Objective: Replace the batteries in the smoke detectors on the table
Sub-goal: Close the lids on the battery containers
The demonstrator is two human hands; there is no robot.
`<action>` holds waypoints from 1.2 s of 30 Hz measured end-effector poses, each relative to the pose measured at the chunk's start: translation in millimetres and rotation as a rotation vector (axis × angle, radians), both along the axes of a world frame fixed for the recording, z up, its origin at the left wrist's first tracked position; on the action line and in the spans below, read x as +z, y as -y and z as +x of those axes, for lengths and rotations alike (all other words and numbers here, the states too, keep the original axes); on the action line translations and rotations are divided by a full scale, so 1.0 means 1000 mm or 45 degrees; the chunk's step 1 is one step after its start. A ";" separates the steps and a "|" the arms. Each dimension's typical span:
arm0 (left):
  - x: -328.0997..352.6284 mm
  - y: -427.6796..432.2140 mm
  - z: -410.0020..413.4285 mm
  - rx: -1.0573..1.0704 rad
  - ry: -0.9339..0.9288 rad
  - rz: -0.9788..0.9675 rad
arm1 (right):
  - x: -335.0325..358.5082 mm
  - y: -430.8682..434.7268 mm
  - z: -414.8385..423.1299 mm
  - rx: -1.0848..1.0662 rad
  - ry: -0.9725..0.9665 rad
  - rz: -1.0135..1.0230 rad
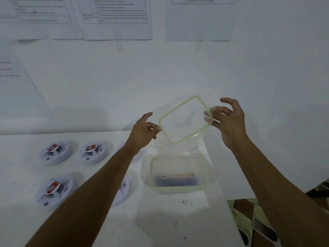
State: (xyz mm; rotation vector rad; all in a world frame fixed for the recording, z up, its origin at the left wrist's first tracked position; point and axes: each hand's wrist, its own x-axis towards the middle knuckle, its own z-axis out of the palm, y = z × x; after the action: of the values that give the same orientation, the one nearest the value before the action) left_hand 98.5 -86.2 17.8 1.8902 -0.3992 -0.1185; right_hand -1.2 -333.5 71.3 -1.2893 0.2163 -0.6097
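A clear plastic lid [185, 120] with a green rim is held up in the air, tilted, above the table. My left hand [144, 130] pinches its left edge and my right hand [229, 120] pinches its right edge. Below it stands an open clear container [178, 188] with a green rim, with dark batteries blurred inside. Several white round smoke detectors lie on the table at the left, such as one [56, 153] at the back and one [55, 190] in front, each with a red battery on top. My left forearm hides part of another detector [122, 191].
The white table [160, 225] ends at a right edge near the container; patterned floor [249, 220] shows beyond it. A white wall with printed paper sheets [114, 16] rises right behind the table.
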 end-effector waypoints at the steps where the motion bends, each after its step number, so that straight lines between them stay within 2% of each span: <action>1: 0.001 -0.004 -0.001 0.014 0.016 -0.008 | -0.004 -0.001 0.002 -0.007 -0.033 -0.057; 4: 0.007 -0.015 -0.003 0.108 0.070 -0.106 | -0.015 0.000 0.005 -0.031 -0.164 -0.278; 6: 0.011 -0.020 -0.003 0.114 0.038 -0.262 | -0.020 0.001 0.009 0.000 -0.189 -0.302; 10: 0.004 -0.027 -0.002 0.107 0.053 -0.380 | -0.027 0.002 0.014 0.145 -0.184 0.084; 12: -0.007 -0.027 -0.006 0.135 0.095 -0.313 | -0.041 0.002 0.018 0.164 -0.234 0.021; 15: -0.029 -0.025 -0.011 0.131 0.268 -0.011 | -0.066 -0.003 0.019 0.137 -0.345 -0.297; 17: -0.042 -0.022 -0.012 0.145 0.295 0.117 | -0.078 -0.005 0.019 0.090 -0.415 -0.412; 21: -0.047 -0.017 -0.014 0.205 0.263 0.155 | -0.084 -0.007 0.021 0.053 -0.443 -0.489; 26: -0.046 -0.012 -0.011 0.157 0.178 0.192 | -0.087 -0.005 0.025 0.082 -0.460 -0.660; 33: -0.045 -0.010 -0.011 0.121 0.140 0.291 | -0.088 -0.002 0.025 0.087 -0.468 -0.611; 36: -0.046 -0.008 -0.011 0.131 0.128 0.263 | -0.091 0.000 0.022 0.093 -0.462 -0.614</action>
State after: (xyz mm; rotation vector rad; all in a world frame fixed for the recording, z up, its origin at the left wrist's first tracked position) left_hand 87.5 -78.2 -28.6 2.1223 -0.3681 0.0045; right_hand 21.3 -333.6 -19.3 -1.8665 0.3317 -0.3692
